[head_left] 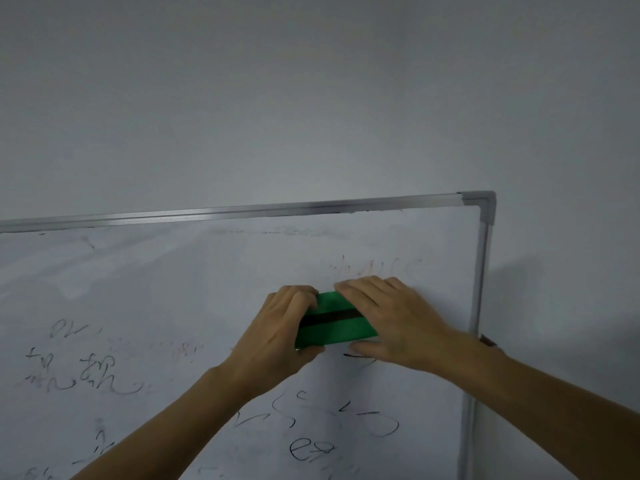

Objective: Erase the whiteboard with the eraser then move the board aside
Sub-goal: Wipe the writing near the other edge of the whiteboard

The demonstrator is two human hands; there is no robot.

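Note:
A whiteboard [166, 271] with a silver frame leans against the wall and fills the lower part of the view. Black scribbles cover its lower left and lower middle; faint smeared reddish marks sit near its upper right. A green eraser [334, 322] with a black stripe lies flat against the board below those faint marks. My left hand [277, 330] grips the eraser's left end, fingers curled over its top edge and thumb under it. My right hand [391, 317] holds the right end, fingers over the top edge, thumb below.
A plain grey wall [311, 98] rises above and to the right of the board. The board's top right corner [483, 200] and right frame edge are in view. A small dark object [488, 340] pokes out just past the right frame by my right wrist.

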